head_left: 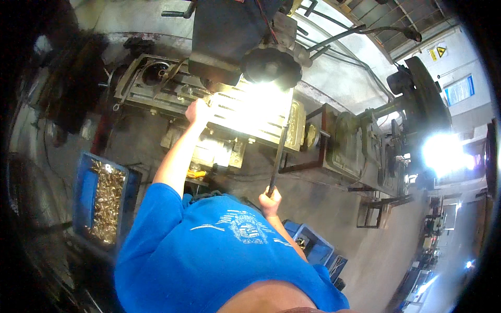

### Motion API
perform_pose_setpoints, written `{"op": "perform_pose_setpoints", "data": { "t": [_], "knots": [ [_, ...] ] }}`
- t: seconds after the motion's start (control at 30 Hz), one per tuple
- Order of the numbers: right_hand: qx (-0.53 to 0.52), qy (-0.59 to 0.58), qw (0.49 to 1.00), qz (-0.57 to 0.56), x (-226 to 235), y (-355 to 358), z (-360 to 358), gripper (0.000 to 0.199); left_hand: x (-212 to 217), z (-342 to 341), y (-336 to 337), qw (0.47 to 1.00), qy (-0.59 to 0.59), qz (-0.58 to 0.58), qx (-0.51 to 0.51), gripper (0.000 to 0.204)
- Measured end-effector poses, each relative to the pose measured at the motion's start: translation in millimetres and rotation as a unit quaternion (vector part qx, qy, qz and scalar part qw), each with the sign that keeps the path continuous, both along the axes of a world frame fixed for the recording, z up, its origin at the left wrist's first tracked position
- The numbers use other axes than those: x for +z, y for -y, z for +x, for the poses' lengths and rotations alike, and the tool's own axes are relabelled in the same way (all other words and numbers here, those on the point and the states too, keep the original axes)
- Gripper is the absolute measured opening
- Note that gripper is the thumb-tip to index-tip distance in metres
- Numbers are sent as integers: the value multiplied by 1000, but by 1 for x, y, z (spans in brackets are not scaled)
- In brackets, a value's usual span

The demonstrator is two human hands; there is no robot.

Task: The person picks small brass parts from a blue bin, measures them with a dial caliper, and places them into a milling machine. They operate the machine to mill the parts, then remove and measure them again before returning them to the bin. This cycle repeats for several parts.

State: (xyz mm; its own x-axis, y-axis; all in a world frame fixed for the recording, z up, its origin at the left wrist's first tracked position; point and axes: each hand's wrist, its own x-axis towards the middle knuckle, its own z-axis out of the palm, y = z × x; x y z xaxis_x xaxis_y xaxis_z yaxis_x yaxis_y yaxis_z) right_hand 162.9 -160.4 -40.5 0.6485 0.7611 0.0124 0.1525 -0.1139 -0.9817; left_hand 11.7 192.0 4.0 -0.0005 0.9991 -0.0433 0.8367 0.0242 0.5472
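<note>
My right hand [270, 202] is wrapped round the lower end of a long dark lever [280, 155], which slants up to the right side of the slotted metal machine table [172, 97]. My left hand [198, 111] is at the front edge of that table, fingers curled together near a fixture. Whatever it grips, if anything, is lost in small detail and glare. Above the table hangs the dark head of the machine [219, 39], and a bright lamp washes out the table's middle.
On the left stands a blue crate [127, 180] heaped with small brass-coloured metal parts [107, 203]. A second blue crate [318, 249] sits by my right side. Further right are another machine bench [347, 151] and a low metal stand [377, 211].
</note>
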Motion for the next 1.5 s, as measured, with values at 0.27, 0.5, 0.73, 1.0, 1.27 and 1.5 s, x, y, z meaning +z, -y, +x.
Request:
{"op": "perform_pose_setpoints", "data": {
  "t": [0.27, 0.5, 0.73, 1.0, 1.27, 1.5],
  "knots": [
    [120, -327, 935, -72, 208, 72, -16, 23, -7, -7, -2, 1000, 11, 12, -19, 61],
    [6, -190, 962, 195, 202, 96, 2, 56, -14, -11, -10, 997, 37, 10, -71, 60],
    [-9, -325, 920, -218, -60, -5, -87, 50, -3, -43, -1, 933, 252, -118, -227, 31],
    [-51, -192, 943, -268, -221, -96, -168, 61, 34, -126, 21, 897, 257, -147, -328, 19],
    [-155, -250, 941, -169, -182, -102, -211, 79, 19, -211, 49, 921, 228, -263, -173, 18],
    [31, -50, 947, -316, -169, -90, -177, 81, 12, -177, 53, 907, 197, -302, -216, 19]
  ]
}}
